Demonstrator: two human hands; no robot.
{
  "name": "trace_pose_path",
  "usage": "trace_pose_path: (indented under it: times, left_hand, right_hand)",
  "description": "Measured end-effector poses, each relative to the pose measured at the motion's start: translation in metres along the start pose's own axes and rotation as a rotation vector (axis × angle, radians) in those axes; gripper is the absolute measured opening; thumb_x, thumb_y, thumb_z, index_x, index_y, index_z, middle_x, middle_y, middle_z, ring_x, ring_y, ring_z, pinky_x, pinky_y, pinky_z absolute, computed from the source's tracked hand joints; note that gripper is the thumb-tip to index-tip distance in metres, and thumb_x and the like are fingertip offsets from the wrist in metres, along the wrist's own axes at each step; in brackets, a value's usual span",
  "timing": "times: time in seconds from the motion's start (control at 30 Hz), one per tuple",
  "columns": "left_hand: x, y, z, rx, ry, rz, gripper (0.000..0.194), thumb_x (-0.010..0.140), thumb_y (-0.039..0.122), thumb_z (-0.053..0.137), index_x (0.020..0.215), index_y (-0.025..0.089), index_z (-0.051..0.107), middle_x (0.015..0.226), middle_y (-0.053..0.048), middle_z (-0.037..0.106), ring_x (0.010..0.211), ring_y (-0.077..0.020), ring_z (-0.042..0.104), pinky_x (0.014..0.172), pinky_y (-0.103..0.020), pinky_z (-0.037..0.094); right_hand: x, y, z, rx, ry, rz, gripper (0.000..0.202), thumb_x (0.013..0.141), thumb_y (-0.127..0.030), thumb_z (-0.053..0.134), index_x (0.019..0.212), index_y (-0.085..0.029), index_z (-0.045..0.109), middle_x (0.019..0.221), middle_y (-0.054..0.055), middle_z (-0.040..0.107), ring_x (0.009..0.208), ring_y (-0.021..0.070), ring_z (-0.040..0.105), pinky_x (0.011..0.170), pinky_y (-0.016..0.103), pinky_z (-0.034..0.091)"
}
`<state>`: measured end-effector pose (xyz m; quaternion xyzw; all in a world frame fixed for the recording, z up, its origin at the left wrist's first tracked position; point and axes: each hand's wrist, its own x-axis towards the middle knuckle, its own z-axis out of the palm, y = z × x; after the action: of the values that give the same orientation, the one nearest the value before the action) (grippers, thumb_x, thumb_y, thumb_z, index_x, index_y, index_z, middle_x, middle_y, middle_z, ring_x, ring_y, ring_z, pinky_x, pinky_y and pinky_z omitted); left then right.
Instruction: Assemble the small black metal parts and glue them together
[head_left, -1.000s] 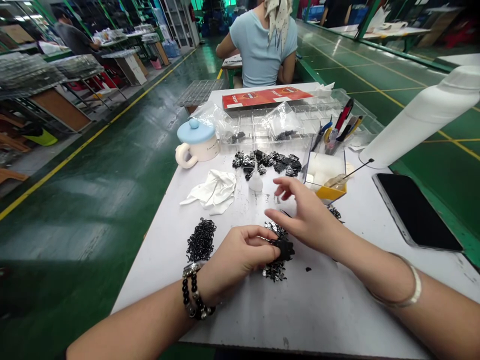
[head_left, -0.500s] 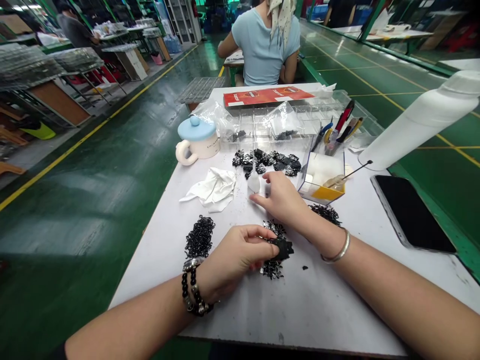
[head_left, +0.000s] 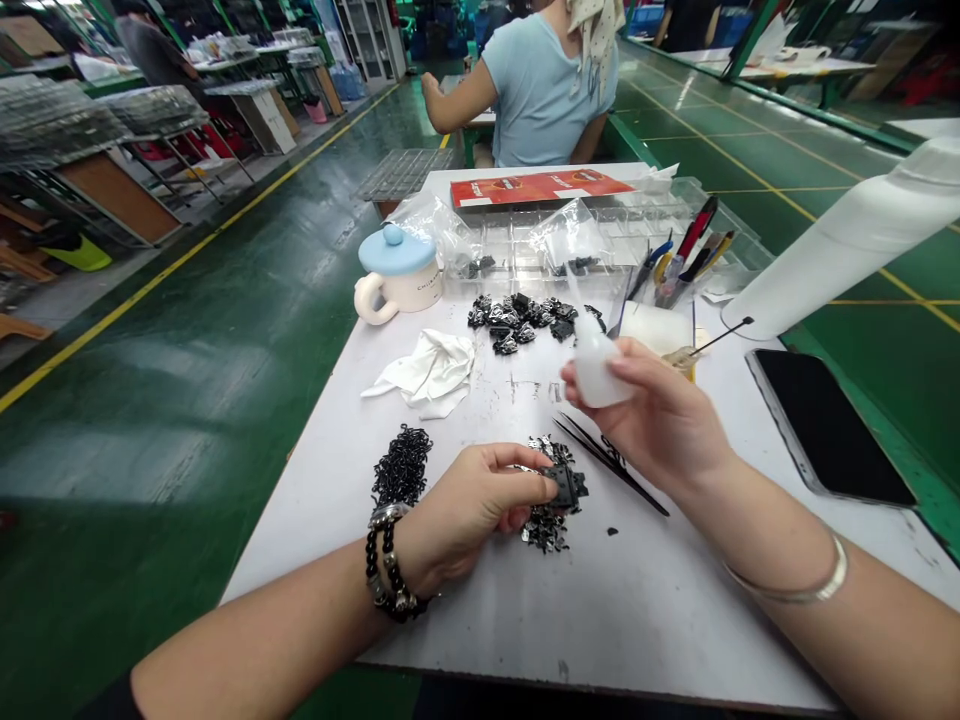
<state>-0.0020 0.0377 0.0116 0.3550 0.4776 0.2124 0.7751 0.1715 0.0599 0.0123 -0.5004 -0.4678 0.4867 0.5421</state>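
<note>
Between the thumb and fingers of my left hand [head_left: 480,500] is a small black plastic part [head_left: 568,487]. It is held over a pile of small shiny metal pieces [head_left: 546,530]. My right hand [head_left: 660,410] grips a translucent white squeeze bottle [head_left: 600,370], raised off the table with its thin nozzle pointing up. Black tweezers [head_left: 622,468] lie on the table below the right hand. Left of my left hand is a pile of small black bent pieces [head_left: 403,465]. Farther back sits a cluster of black parts with metal bits [head_left: 517,320].
A crumpled white cloth [head_left: 431,372] and a lidded mug [head_left: 401,285] stand at the left. Behind are clear trays [head_left: 622,235] and a red box [head_left: 540,187]. To the right are a pen holder [head_left: 660,325], a white bottle [head_left: 840,245] and a phone [head_left: 829,425]. A person [head_left: 551,95] sits ahead.
My right hand has taken up the squeeze bottle from the table and brought it right and nearer, uncovering the tweezers. My left hand still holds the black part, now turned slightly.
</note>
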Motion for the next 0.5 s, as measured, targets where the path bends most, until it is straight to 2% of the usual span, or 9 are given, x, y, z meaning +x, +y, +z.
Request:
trace_pose_path:
  times: [0.1,0.17,0.23,0.3,0.37,0.43,0.5]
  left_hand:
    - [0.002,-0.002,-0.002,0.009,0.005,-0.012,0.019,0.061,0.016,0.070,0.077,0.013,0.062,0.044,0.008,0.048,0.039,-0.0036,0.035,0.041,-0.019,0.024]
    - [0.003,-0.003,-0.002,0.019,0.002,-0.030,0.018,0.061,0.016,0.070,0.077,0.013,0.062,0.045,0.008,0.049,0.041,-0.0037,0.037,0.042,-0.018,0.026]
    - [0.003,-0.003,-0.002,0.030,-0.005,-0.040,0.017,0.062,0.016,0.069,0.077,0.014,0.062,0.044,0.008,0.048,0.041,-0.0038,0.037,0.043,-0.018,0.027]
    - [0.003,-0.003,-0.002,0.040,-0.013,-0.042,0.016,0.063,0.016,0.069,0.077,0.014,0.062,0.043,0.009,0.047,0.041,-0.0037,0.037,0.043,-0.018,0.028]
    - [0.002,-0.003,-0.001,0.048,-0.013,-0.038,0.015,0.063,0.016,0.068,0.077,0.014,0.062,0.044,0.009,0.047,0.041,-0.0035,0.037,0.043,-0.018,0.028]
    - [0.003,-0.003,-0.001,0.062,-0.011,-0.036,0.016,0.063,0.016,0.069,0.077,0.014,0.062,0.045,0.008,0.049,0.042,-0.0035,0.037,0.043,-0.018,0.028]
    - [0.003,-0.003,-0.002,0.081,-0.010,-0.039,0.015,0.063,0.016,0.069,0.077,0.013,0.062,0.045,0.008,0.049,0.041,-0.0037,0.038,0.043,-0.018,0.027]
  right_hand:
    - [-0.016,-0.005,-0.015,0.132,0.122,0.009,0.023,0.083,-0.044,0.045,0.076,-0.024,0.037,0.063,-0.003,0.042,0.054,0.0128,0.046,0.054,0.029,0.040]
    - [-0.023,-0.008,-0.021,0.205,0.206,-0.021,0.027,0.083,-0.042,0.050,0.069,-0.023,0.038,0.057,-0.005,0.031,0.049,0.0106,0.035,0.051,0.027,0.036]
    - [-0.031,-0.010,-0.024,0.253,0.288,-0.104,0.027,0.080,-0.036,0.060,0.065,-0.022,0.043,0.057,-0.005,0.033,0.050,0.0098,0.035,0.052,0.027,0.037]
    - [-0.038,-0.013,-0.022,0.226,0.381,-0.248,0.020,0.074,-0.030,0.069,0.068,-0.021,0.052,0.063,-0.002,0.044,0.058,0.0115,0.044,0.058,0.029,0.041]
    - [-0.044,-0.014,-0.019,0.104,0.455,-0.447,0.021,0.070,-0.030,0.073,0.070,-0.021,0.054,0.064,-0.001,0.048,0.063,0.0153,0.051,0.059,0.032,0.043]
    - [-0.049,-0.012,-0.014,-0.066,0.483,-0.641,0.024,0.072,-0.033,0.072,0.066,-0.022,0.051,0.057,-0.002,0.045,0.056,0.0164,0.050,0.054,0.035,0.042]
    - [-0.052,-0.009,-0.010,-0.206,0.474,-0.761,0.024,0.074,-0.033,0.069,0.064,-0.023,0.049,0.053,-0.003,0.043,0.047,0.0145,0.044,0.047,0.035,0.038]
